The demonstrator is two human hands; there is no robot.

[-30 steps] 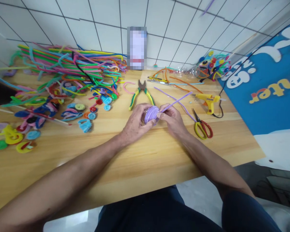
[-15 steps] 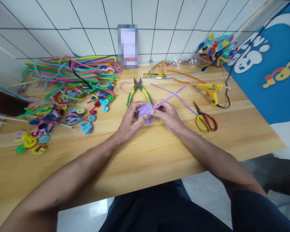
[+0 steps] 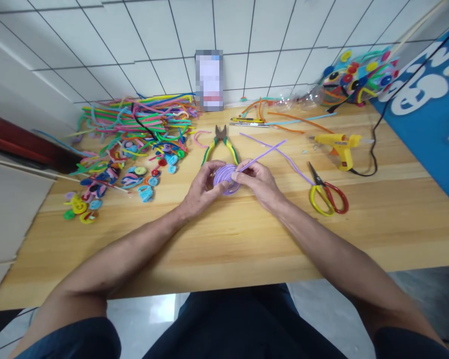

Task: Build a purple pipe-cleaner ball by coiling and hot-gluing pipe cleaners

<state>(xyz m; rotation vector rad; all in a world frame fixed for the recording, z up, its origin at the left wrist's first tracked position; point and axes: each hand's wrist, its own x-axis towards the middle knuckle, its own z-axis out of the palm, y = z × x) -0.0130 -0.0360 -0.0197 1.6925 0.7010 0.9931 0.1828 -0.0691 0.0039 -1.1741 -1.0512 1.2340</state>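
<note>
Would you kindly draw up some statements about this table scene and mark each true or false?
1. The bare left hand and right hand both hold the coil of purple fuzzy wire. True.
2. Green-and-yellow-handled metal pliers lie beyond the coil. True.
3. The pliers' jaws are shut. False: they stand apart.
4. Red-and-yellow-handled metal scissors lie nearer the person than the yellow plastic glue gun. True.
5. The right hand grips the scissors. False: they lie on the pale wooden table.

Forearms [image 3: 134,253] angled inward, left fingers [image 3: 216,191] curled, right fingers [image 3: 246,180] pinched
</note>
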